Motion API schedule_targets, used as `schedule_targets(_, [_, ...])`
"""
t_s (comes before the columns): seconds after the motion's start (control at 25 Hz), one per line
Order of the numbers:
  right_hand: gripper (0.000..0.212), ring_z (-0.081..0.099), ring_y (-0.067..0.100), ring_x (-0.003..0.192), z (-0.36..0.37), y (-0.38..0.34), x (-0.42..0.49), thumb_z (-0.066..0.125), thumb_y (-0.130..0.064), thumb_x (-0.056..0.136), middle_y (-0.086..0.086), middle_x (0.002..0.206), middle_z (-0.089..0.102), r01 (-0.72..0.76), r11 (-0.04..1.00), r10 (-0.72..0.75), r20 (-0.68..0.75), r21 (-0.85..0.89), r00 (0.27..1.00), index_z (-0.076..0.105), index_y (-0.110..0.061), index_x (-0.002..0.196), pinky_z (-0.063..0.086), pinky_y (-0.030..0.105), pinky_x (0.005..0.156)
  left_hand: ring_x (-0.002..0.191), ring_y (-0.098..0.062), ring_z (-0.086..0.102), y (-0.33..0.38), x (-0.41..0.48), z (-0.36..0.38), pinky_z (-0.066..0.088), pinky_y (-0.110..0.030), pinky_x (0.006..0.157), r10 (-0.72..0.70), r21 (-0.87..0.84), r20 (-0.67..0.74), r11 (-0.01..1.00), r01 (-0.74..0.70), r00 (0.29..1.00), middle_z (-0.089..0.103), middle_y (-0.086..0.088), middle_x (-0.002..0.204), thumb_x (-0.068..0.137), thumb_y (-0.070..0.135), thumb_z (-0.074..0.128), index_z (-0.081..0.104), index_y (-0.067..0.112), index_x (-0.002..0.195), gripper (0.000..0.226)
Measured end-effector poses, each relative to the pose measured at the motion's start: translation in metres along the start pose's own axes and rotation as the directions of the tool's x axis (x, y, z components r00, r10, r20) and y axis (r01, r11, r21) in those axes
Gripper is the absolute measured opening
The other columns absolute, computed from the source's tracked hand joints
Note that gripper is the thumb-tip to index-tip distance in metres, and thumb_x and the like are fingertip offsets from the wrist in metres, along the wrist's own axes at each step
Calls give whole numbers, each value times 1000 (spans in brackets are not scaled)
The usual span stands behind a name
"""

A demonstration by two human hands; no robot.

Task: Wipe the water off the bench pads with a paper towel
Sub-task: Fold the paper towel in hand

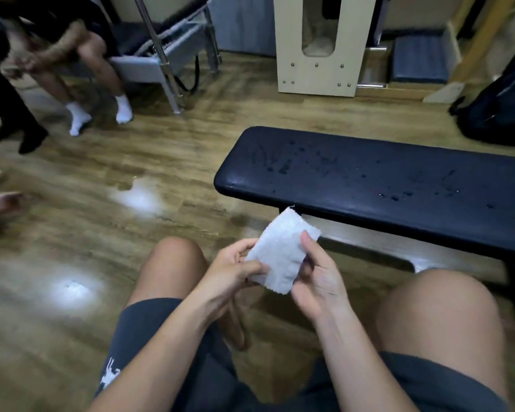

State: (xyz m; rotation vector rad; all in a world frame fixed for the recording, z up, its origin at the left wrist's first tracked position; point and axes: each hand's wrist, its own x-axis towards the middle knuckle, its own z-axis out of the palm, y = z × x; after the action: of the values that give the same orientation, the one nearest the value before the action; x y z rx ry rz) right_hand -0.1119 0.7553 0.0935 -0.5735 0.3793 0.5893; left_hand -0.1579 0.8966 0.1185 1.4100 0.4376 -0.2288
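Note:
A folded white paper towel [281, 252] is held between both hands above my knees. My left hand [231, 270] pinches its lower left edge, and my right hand [317, 276] grips its right side with the thumb on top. The black bench pad [369, 185] stretches from the middle to the right edge, just beyond the towel. Water drops and smears dot its top, mostly at the centre and toward the right. Neither hand touches the pad.
A person in white socks [100, 113] sits at the back left beside a grey metal frame [161, 63]. A pale wooden unit [318, 55] stands behind the bench, a dark bag [500, 105] at the far right. Wooden floor [101, 218] shows bright glare spots.

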Motion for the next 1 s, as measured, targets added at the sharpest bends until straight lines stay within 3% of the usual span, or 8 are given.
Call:
schedule_targets(0.16, [28, 69, 28, 91, -11, 15, -12, 69, -1, 80, 16, 104, 71, 139, 919, -171, -56, -370, 984, 65, -8, 107, 55, 44, 84, 91, -28, 68, -10, -13, -5, 51, -38, 80, -17, 12, -9, 1000, 18, 1000, 73, -18, 102, 87, 11, 66, 70, 9, 111, 24])
schedule_targets(0.28, [27, 71, 22, 89, -20, 13, -6, 64, -4, 89, 9, 100, 74, 162, 791, -252, -74, -590, 965, 63, -14, 113, 59, 37, 74, 88, -30, 67, -16, 2, -1, 52, -35, 76, -30, 118, 14, 993, 28, 999, 72, -22, 98, 93, 8, 60, 69, 6, 107, 17])
schedule_targets(0.36, [32, 71, 20, 87, -26, 16, 3, 66, -3, 86, 7, 100, 74, 169, 805, -284, -119, -569, 952, 63, -20, 113, 59, 34, 68, 81, -27, 67, -25, 19, -2, 51, -31, 70, -44, 161, 38, 986, 37, 998, 73, -22, 93, 92, 7, 62, 68, 7, 103, 13])
schedule_targets(0.48, [46, 70, 28, 97, -29, 26, 21, 76, -8, 71, 13, 105, 73, 130, 916, -224, -216, -380, 950, 64, -14, 115, 55, 40, 81, 84, -22, 65, -40, 48, -11, 48, -36, 77, -50, 110, 31, 993, 47, 998, 72, -17, 92, 88, 6, 66, 68, 3, 98, 10])
schedule_targets(0.56, [48, 69, 30, 100, -25, 22, 37, 77, -12, 64, 16, 107, 72, 117, 931, -192, -192, -346, 962, 68, -9, 110, 54, 40, 87, 82, -21, 63, -37, 70, -14, 46, -37, 77, -21, 70, -38, 997, 24, 999, 70, -13, 87, 86, 5, 67, 68, 3, 92, 6])
schedule_targets(0.68, [45, 69, 26, 98, -7, -2, 64, 75, -10, 63, 17, 107, 72, 160, 928, -211, -120, -335, 970, 69, -8, 107, 56, 33, 85, 80, -22, 64, -20, 105, -13, 47, -35, 74, -53, -91, -86, 995, 45, 995, 70, -11, 84, 79, 17, 68, 70, 8, 89, 13])
schedule_targets(0.84, [35, 68, 26, 90, 5, -26, 93, 71, -6, 67, 17, 103, 72, 188, 880, -271, -137, -436, 953, 71, -10, 102, 56, 34, 78, 74, -16, 64, -2, 137, -6, 48, -29, 68, -18, -5, -54, 1000, 17, 998, 71, -8, 80, 86, 7, 67, 68, 7, 88, 3])
schedule_targets(1.0, [26, 66, 30, 96, 22, -44, 122, 64, 3, 83, 16, 106, 71, 211, 776, -321, -83, -594, 944, 67, -8, 107, 51, 43, 87, 78, -18, 66, 23, 164, -24, 51, -30, 69, 11, 60, -3, 998, -11, 1000, 71, -9, 85, 86, 8, 66, 66, 7, 90, 4])
